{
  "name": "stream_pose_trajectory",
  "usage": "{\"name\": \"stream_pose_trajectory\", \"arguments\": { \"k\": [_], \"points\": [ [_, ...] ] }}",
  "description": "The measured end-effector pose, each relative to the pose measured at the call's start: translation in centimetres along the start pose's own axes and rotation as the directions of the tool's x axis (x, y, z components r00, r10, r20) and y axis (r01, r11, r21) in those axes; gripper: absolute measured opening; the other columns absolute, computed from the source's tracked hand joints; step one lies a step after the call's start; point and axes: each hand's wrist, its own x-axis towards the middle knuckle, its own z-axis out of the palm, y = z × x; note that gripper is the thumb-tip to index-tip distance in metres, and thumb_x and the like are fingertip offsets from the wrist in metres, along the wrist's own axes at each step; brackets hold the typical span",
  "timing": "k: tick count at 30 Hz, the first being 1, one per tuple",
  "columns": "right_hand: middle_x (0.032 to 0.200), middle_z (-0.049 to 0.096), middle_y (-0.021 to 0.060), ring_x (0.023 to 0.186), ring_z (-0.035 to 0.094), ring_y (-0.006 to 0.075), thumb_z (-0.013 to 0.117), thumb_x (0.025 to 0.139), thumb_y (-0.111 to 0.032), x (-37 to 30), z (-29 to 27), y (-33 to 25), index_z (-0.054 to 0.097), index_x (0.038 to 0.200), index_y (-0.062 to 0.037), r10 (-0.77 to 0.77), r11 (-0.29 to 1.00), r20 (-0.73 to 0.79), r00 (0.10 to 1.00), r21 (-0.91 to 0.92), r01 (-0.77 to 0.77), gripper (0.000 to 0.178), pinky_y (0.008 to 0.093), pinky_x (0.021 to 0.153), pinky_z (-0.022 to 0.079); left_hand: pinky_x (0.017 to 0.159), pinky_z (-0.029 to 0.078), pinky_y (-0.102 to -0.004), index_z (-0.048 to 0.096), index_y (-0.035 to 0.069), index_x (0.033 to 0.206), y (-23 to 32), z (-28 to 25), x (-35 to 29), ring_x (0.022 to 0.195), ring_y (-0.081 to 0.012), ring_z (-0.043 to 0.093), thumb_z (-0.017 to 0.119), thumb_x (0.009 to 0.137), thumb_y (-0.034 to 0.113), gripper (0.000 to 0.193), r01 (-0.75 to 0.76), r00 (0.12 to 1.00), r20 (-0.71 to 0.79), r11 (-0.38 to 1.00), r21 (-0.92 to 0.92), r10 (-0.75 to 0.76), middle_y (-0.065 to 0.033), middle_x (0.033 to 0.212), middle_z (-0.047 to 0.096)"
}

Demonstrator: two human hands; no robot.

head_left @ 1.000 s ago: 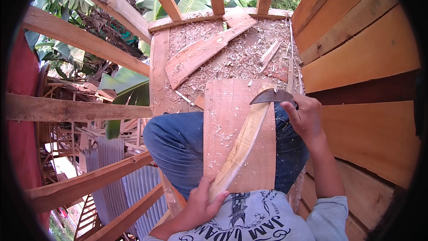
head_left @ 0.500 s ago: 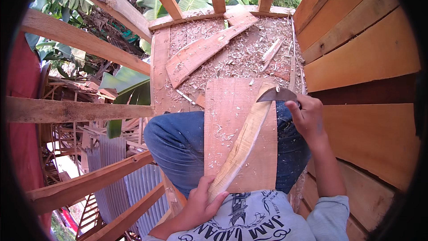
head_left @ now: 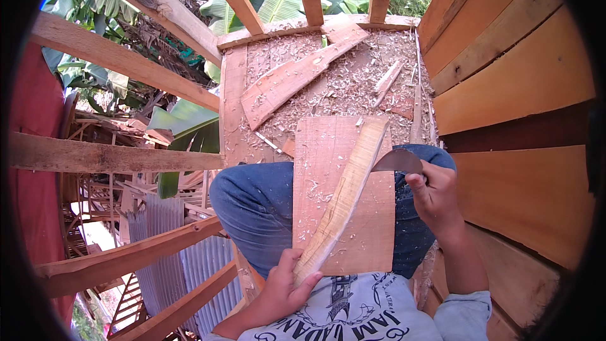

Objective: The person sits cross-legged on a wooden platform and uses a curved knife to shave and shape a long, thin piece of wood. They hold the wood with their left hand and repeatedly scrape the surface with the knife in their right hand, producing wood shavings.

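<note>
Gripping wooden strip point(head_left: 344, 199) with left hand point(head_left: 289, 287), right hand point(head_left: 437, 197) clasping knife point(head_left: 400, 161), shavings point(head_left: 324, 197) on board point(head_left: 371, 240)

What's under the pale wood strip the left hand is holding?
A flat board shows on both sides of the strip; its part directly below is covered, as is the strip's underside, so contact between them can't be confirmed.
</note>
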Motion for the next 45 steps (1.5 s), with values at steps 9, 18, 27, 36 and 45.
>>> {"name": "stream_pose_trajectory", "arguments": {
  "k": [9,18,27,36,45],
  "points": [
    [0.052,0.048,0.0097,0.045,0.051,0.0289,0.064,0.08,-0.052,-2.8,1.0,-0.3,0.046,0.057,-0.0054,-0.128,0.945,0.072,0.989,-0.294,0.144,0.055,0.0362,0.042,0.038,0.052,0.047,-0.0263,0.037,-0.001,0.114,0.4,0.6,-0.7,0.056,-0.0132,0.06,0.062,0.089,0.013,0.039,-0.044,0.999,0.003,0.996,0.072,0.044,-0.0107,0.075,0.059],
    [0.05,0.045,0.0136,0.047,0.049,0.0335,0.054,0.086,-0.058,0.6,1.2,5.0,0.044,0.057,-0.0018,-0.133,0.876,-0.238,0.962,-0.482,0.002,0.064,0.0379,0.045,0.037,0.059,0.05,-0.0369,0.041,-0.004,0.112,0.6,1.0,-0.9,0.071,-0.0347,0.067,0.066,0.087,0.019,0.043,-0.027,0.999,0.034,0.996,0.083,0.024,-0.0254,0.078,0.061],
    [0.05,0.045,0.0153,0.049,0.051,0.0328,0.055,0.088,-0.054,-1.6,0.2,0.5,0.048,0.059,0.0005,0.044,0.985,-0.211,0.977,-0.153,-0.077,0.062,0.0363,0.047,0.037,0.051,0.045,-0.0255,0.039,-0.002,0.111,-0.2,0.3,-0.1,0.053,-0.0109,0.058,0.065,0.088,0.015,0.039,0.083,0.996,0.039,0.969,-0.234,-0.076,-0.01,0.071,0.06],
    [0.053,0.051,0.0152,0.05,0.053,0.0357,0.054,0.086,-0.058,1.3,0.5,4.8,0.058,0.065,-0.0008,-0.019,0.945,-0.258,0.966,-0.32,-0.066,0.061,0.0404,0.047,0.04,0.056,0.051,-0.0403,0.041,-0.004,0.113,0.4,0.9,-1.1,0.066,-0.0391,0.066,0.066,0.086,0.019,0.044,-0.1,0.994,-0.034,0.978,0.182,0.108,-0.025,0.076,0.061],
    [0.051,0.044,0.0135,0.048,0.052,0.0325,0.057,0.084,-0.058,-3.7,0.7,-0.8,0.046,0.057,-0.0025,-0.047,0.93,-0.042,0.998,-0.365,0.029,0.063,0.0379,0.044,0.038,0.052,0.051,-0.0415,0.041,-0.006,0.113,0.0,1.3,-0.5,0.064,-0.0399,0.065,0.066,0.086,0.02,0.044,-0.182,0.975,-0.088,0.964,0.196,0.202,-0.0254,0.076,0.061]
  ]
}}
